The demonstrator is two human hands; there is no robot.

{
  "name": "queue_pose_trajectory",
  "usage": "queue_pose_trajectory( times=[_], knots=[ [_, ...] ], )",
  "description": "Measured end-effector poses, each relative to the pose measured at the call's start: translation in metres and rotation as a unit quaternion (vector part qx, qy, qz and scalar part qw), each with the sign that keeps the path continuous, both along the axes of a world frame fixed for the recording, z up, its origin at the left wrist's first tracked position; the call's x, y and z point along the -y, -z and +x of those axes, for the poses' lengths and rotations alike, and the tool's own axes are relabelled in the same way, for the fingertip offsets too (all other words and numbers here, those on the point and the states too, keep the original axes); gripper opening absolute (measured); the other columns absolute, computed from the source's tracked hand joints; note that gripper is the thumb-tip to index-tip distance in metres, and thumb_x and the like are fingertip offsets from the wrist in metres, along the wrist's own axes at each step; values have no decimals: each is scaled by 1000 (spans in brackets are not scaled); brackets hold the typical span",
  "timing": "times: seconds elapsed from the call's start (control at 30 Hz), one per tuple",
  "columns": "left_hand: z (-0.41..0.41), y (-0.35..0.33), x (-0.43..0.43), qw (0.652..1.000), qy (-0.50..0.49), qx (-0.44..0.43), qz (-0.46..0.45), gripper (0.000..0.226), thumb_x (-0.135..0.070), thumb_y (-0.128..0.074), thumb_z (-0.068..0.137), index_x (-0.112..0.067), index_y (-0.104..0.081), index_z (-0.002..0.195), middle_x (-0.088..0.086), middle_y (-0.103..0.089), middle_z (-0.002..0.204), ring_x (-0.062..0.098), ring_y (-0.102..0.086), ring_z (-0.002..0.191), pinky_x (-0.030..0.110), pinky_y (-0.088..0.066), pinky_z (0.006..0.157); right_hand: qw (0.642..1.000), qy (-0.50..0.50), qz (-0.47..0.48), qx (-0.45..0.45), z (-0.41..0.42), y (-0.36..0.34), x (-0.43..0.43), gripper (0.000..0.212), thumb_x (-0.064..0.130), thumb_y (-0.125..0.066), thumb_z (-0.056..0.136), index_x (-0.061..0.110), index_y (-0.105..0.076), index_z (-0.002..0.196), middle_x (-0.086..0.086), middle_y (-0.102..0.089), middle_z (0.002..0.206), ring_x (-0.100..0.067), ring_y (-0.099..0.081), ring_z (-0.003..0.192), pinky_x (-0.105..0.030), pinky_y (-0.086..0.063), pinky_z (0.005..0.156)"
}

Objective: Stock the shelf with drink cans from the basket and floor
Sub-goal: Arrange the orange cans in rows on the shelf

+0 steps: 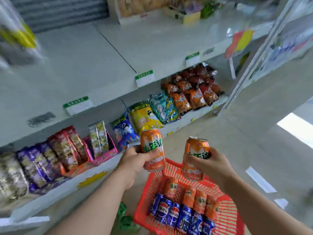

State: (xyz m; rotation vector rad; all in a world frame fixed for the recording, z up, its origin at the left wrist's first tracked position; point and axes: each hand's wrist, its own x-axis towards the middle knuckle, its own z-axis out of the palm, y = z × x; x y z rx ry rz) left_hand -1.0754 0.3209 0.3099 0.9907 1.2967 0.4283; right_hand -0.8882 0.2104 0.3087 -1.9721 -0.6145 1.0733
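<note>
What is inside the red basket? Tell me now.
The red basket holds a row of orange cans lying down, with a row of blue Pepsi cans nearer the camera. The right forearm covers the basket's right edge, so anything there is hidden.

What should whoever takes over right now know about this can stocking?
The left grip holds an orange can; the right grip holds a second orange can.
The red basket on the floor below holds more orange cans and blue Pepsi cans. Green items lie beside it, too blurred to name.
Done: no cans show on the shelves yet.
Left: set both held cans down, probably on the white shelf, then the rest.
</note>
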Motion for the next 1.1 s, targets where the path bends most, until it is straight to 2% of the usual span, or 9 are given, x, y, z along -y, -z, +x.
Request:
queue_pose_trajectory(
  times=[0.07,0.17,0.23,0.33,0.63,0.8,0.93,1.0,1.1],
  knots=[
    [-20,-29,-5,999,-42,29,3,19,-6,-74,77,-10,-65,92,9,-72,94,25,-66,88,37,-51,86,999,-30,17,12,-15,-28,-15,25,27,-86,66,18,-70,83,-7,-75,79,-22,-73,74,-39,-59,76],
    [-57,-72,-9,995,-84,59,17,32,-6,-72,78,-4,-62,108,13,-70,103,24,-66,91,32,-50,73,996,-72,51,26,-43,-68,-37,26,31,-87,65,22,-70,83,-2,-76,81,-19,-73,79,-36,-59,76],
    [-90,-101,-10,993,-88,63,42,25,-8,-72,79,-8,-62,102,11,-72,99,25,-67,90,33,-51,72,991,-100,79,32,-66,-94,-50,26,29,-86,68,21,-71,87,-1,-76,83,-18,-73,80,-31,-59,71],
    [-136,-136,-12,990,-100,66,71,27,-10,-74,77,-8,-63,102,12,-73,100,27,-69,91,43,-54,85,986,-129,98,45,-98,-128,-66,35,33,-86,67,20,-69,94,1,-74,85,-16,-71,79,-26,-55,65],
    [-290,-230,-34,970,-175,71,152,24,-3,-66,84,-15,-60,104,9,-68,111,27,-63,104,44,-47,97,971,-185,131,79,-231,-216,-112,32,39,-85,66,22,-70,88,1,-74,77,-19,-71,75,-34,-59,67],
    [-378,-243,-61,951,-215,-7,223,48,-9,-73,80,-16,-54,124,0,-64,117,20,-57,110,34,-42,96,963,-206,159,65,-324,-221,-137,41,39,-86,65,25,-64,96,4,-73,84,-16,-70,77,-32,-57,65],
    [-435,-231,-98,933,-234,-52,269,45,-9,-75,78,-22,-52,115,-10,-60,96,15,-55,99,28,-37,84,957,-216,185,50,-389,-217,-179,44,32,-86,68,26,-57,102,9,-68,89,-4,-63,79,-17,-44,58],
    [-446,-221,-109,934,-224,-59,271,45,-8,-76,77,-24,-49,111,-15,-57,90,12,-53,95,27,-37,84,957,-211,194,53,-405,-216,-195,51,32,-86,67,26,-56,108,8,-67,94,-6,-63,83,-20,-45,63],
    [-461,-197,-132,938,-214,-54,268,49,-5,-77,75,-22,-49,111,-4,-61,104,15,-56,97,28,-39,85,955,-207,201,67,-425,-206,-228,57,32,-87,65,25,-55,112,4,-67,100,-13,-64,89,-29,-48,75]
  ],
)
